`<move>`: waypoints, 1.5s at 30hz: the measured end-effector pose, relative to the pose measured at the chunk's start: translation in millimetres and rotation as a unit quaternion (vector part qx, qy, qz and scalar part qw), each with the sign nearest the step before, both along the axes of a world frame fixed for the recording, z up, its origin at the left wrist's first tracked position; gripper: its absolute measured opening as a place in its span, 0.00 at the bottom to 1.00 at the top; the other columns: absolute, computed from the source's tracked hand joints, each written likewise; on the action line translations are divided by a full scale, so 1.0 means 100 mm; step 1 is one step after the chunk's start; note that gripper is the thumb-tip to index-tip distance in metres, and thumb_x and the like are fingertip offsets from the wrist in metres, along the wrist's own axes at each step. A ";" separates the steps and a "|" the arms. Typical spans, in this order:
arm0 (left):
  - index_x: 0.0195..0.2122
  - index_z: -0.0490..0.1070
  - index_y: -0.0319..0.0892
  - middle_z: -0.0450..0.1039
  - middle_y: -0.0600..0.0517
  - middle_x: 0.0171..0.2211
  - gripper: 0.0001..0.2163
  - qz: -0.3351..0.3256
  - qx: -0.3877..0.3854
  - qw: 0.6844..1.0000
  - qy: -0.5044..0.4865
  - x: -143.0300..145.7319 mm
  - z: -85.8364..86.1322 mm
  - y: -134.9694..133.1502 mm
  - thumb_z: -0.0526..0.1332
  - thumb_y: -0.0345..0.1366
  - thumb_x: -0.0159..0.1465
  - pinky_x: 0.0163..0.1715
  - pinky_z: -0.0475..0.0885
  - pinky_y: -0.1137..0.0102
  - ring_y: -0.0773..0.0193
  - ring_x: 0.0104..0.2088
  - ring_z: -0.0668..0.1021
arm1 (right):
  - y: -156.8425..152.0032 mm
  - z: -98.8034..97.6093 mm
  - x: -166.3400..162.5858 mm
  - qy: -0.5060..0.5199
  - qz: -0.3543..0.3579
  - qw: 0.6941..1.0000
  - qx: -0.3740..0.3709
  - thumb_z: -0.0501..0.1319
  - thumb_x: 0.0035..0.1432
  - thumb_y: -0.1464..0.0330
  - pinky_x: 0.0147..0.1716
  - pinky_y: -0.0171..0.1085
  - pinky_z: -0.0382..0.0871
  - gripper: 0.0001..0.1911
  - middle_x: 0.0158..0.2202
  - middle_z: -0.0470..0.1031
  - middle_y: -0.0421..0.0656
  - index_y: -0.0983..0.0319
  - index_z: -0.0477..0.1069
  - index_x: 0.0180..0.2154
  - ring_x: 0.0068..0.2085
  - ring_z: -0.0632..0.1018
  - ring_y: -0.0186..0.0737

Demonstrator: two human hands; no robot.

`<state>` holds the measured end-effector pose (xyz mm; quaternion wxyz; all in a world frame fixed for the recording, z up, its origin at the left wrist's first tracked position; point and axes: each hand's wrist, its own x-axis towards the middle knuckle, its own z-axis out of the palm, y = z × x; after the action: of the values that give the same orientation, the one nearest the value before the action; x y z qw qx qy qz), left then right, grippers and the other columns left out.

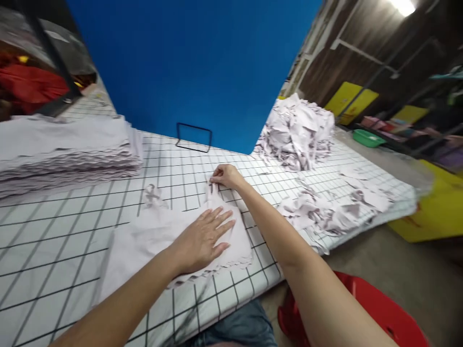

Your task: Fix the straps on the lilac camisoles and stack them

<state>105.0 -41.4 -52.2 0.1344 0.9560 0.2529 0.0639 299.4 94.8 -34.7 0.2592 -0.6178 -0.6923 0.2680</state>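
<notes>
A white fabric stack (152, 241) with wavy cut edges lies on the grid-patterned table cover (47, 255). My left hand (204, 238) rests flat on the stack, fingers spread. At its far edge, my right hand (226, 176) pinches a narrow white fabric strip (213, 195) between thumb and fingers, and the strip still joins the stack. A small crumpled white scrap (154, 196) sits just beyond the fabric, left of my hands.
A tall pile of folded white fabric (65, 144) stands at the left. Heaped white scraps (296, 130) and loose scraps (325, 212) lie to the right. A large blue panel (195, 67) hangs over the table's far side. A red stool (376, 308) stands below right.
</notes>
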 end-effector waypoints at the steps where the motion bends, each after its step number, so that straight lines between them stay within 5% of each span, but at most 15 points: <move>1: 0.68 0.53 0.51 0.42 0.53 0.72 0.26 0.000 0.005 1.000 -0.006 0.00 -0.02 0.01 0.44 0.51 0.72 0.68 0.45 0.52 0.51 0.71 0.47 | -0.02 0.04 0.05 -0.003 0.001 1.000 -0.014 0.71 0.48 0.69 0.30 0.31 0.65 0.08 0.27 0.77 0.37 0.62 0.73 0.31 0.29 0.74 0.31; 5: 0.69 0.52 0.50 0.43 0.53 0.72 0.27 -0.007 0.003 1.000 -0.004 0.06 -0.04 -0.02 0.45 0.52 0.71 0.68 0.45 0.52 0.51 0.71 0.47 | -0.21 0.19 0.10 -0.017 -0.021 1.000 -0.006 0.67 0.50 0.73 0.34 0.32 0.66 0.06 0.31 0.77 0.41 0.63 0.74 0.33 0.33 0.75 0.33; 8: 0.69 0.52 0.48 0.40 0.52 0.72 0.28 -0.014 -0.003 1.000 0.003 0.02 0.07 -0.01 0.46 0.52 0.71 0.68 0.45 0.53 0.50 0.71 0.45 | -0.33 0.30 -0.06 -0.004 -0.010 1.000 0.021 0.62 0.56 0.66 0.31 0.34 0.64 0.07 0.31 0.76 0.42 0.63 0.73 0.34 0.31 0.73 0.35; 13: 0.69 0.50 0.48 0.39 0.53 0.72 0.27 0.038 0.016 0.999 0.026 -0.58 0.28 0.03 0.44 0.51 0.72 0.69 0.44 0.57 0.55 0.71 0.43 | -0.49 0.46 -0.64 0.040 0.105 0.993 -0.020 0.60 0.58 0.60 0.27 0.35 0.62 0.12 0.29 0.75 0.42 0.62 0.75 0.33 0.27 0.70 0.34; 17: 0.70 0.48 0.47 0.44 0.52 0.71 0.28 0.083 0.015 0.996 0.031 -1.07 0.20 -0.03 0.41 0.51 0.72 0.68 0.45 0.57 0.56 0.71 0.46 | -0.53 0.36 -1.22 0.022 0.164 0.985 -0.055 0.61 0.57 0.56 0.26 0.35 0.59 0.16 0.24 0.72 0.41 0.62 0.73 0.28 0.25 0.67 0.33; 22: 0.69 0.51 0.45 0.50 0.51 0.70 0.28 0.070 0.016 0.997 0.024 -1.14 0.08 -0.05 0.41 0.52 0.72 0.69 0.39 0.57 0.58 0.71 0.48 | -0.43 0.11 -1.71 0.001 0.130 0.985 -0.112 0.67 0.50 0.59 0.24 0.34 0.56 0.15 0.19 0.67 0.37 0.61 0.67 0.23 0.22 0.66 0.32; 29: 0.70 0.47 0.48 0.41 0.54 0.72 0.29 0.087 -0.015 0.996 0.024 -1.13 0.08 -0.06 0.41 0.53 0.72 0.69 0.42 0.55 0.54 0.71 0.42 | -0.30 0.12 -1.60 0.017 0.060 0.997 -0.048 0.58 0.59 0.56 0.25 0.33 0.58 0.15 0.24 0.68 0.37 0.60 0.65 0.29 0.24 0.66 0.32; 37: 0.68 0.55 0.44 0.53 0.48 0.69 0.28 0.078 0.038 0.996 -0.011 -1.13 0.02 -0.07 0.41 0.53 0.72 0.68 0.39 0.56 0.55 0.70 0.50 | -0.47 0.18 -1.81 0.008 0.131 0.986 -0.102 0.65 0.52 0.64 0.25 0.33 0.57 0.10 0.20 0.67 0.36 0.60 0.66 0.25 0.24 0.66 0.32; 43: 0.69 0.51 0.47 0.48 0.51 0.71 0.29 0.091 0.034 0.995 -0.003 -1.15 0.02 -0.08 0.41 0.53 0.71 0.68 0.35 0.53 0.53 0.71 0.43 | -0.47 0.33 -1.68 0.279 0.152 0.925 -0.206 0.65 0.50 0.60 0.27 0.32 0.60 0.13 0.23 0.64 0.36 0.62 0.67 0.26 0.26 0.64 0.30; 45: 0.69 0.51 0.48 0.48 0.52 0.71 0.28 0.094 0.035 0.995 -0.003 -1.15 0.01 -0.08 0.41 0.53 0.71 0.68 0.35 0.53 0.54 0.71 0.44 | -0.47 0.35 -1.62 0.298 0.137 0.919 -0.218 0.66 0.49 0.58 0.28 0.32 0.61 0.14 0.24 0.66 0.37 0.62 0.69 0.27 0.27 0.65 0.31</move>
<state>-10.1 -49.5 -50.8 0.0954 0.9317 0.3393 0.0876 137.8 48.0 0.8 0.2729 -0.4494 -0.5855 0.6171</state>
